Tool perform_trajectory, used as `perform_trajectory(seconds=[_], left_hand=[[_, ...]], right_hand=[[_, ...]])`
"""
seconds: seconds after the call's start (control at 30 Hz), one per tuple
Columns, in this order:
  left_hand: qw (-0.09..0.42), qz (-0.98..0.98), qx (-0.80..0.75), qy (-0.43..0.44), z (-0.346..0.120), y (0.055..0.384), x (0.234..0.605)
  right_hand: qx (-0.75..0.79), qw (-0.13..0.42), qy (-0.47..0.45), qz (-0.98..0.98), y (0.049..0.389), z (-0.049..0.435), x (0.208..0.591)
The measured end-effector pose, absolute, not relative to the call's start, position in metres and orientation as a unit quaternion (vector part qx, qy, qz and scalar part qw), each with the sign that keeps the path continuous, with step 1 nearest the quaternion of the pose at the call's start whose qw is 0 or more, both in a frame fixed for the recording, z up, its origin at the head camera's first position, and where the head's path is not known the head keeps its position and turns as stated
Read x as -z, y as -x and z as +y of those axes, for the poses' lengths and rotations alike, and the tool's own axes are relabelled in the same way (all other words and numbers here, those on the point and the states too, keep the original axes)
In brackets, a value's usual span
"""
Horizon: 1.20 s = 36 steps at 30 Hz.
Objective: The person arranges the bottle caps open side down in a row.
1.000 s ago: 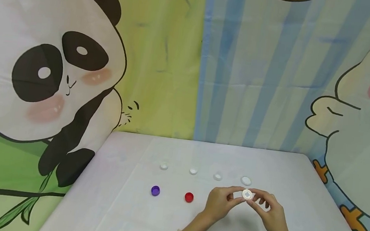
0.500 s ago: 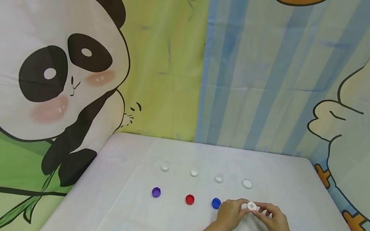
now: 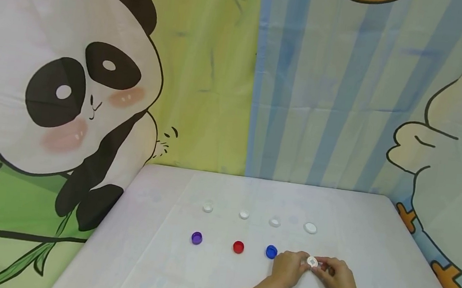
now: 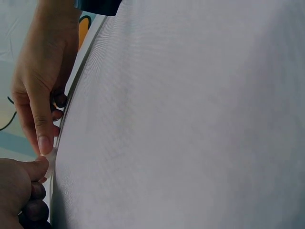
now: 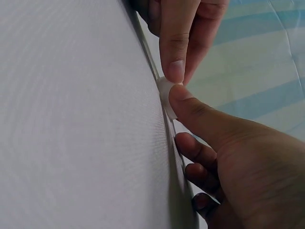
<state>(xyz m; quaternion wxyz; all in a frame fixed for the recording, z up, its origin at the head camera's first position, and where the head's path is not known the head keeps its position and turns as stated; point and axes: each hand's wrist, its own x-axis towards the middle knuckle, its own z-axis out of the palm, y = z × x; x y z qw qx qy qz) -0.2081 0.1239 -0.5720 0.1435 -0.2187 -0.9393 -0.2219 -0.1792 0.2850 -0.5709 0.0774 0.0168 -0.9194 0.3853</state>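
Note:
Both hands meet over the right front part of the white table [image 3: 181, 276]. Between them is a small white round cap [image 3: 312, 261] with a pale diamond-like mark on its face. The left hand [image 3: 286, 270] pinches its left side with thumb and fingertips. From the other side the right hand [image 3: 340, 282] pinches it likewise. In the right wrist view the cap [image 5: 165, 95] appears edge-on, thumbs pressed on it. Just left of the left hand, a blue cap [image 3: 271, 251] lies on the table.
A red cap [image 3: 238, 247] and a purple cap [image 3: 196, 238] continue the front row leftward. Behind stands a row of small whitish discs, the rightmost disc [image 3: 310, 227] beyond the hands. A panda-print curtain [image 3: 203, 88] hangs past the table's far edge.
Both hands, with the white cap between them, have shifted slightly right and nearer the person. The blue cap, hidden by the left hand at first, now shows.

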Motion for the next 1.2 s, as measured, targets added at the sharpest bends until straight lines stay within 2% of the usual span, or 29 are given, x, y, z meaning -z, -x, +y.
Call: perform_trajectory(seconds=[0.2,0.63,0.83,0.97,1.03,1.2], left_hand=[[0.141,-0.943,0.213,0.215,0.125,0.211,0.569],[0.151,-0.946,0.179,0.226,0.124,0.213,0.567],[0.113,-0.957,0.15,0.221,0.118,0.207,0.564],[0.092,-0.959,0.139,0.229,0.104,0.198,0.555],[0.103,-0.953,0.152,0.24,0.094,0.195,0.55],[0.187,-0.928,0.211,0.242,0.065,0.199,0.538]], right_hand=[[-0.368,0.057,0.001,-0.928,0.185,0.286,0.568],[-0.376,0.071,-0.001,-0.924,0.188,0.284,0.567],[-0.387,0.036,0.012,-0.921,0.185,0.283,0.566],[-0.364,0.066,-0.01,-0.929,0.182,0.278,0.559],[-0.353,0.091,-0.023,-0.931,0.181,0.274,0.553],[-0.368,0.124,-0.047,-0.92,0.182,0.254,0.538]])
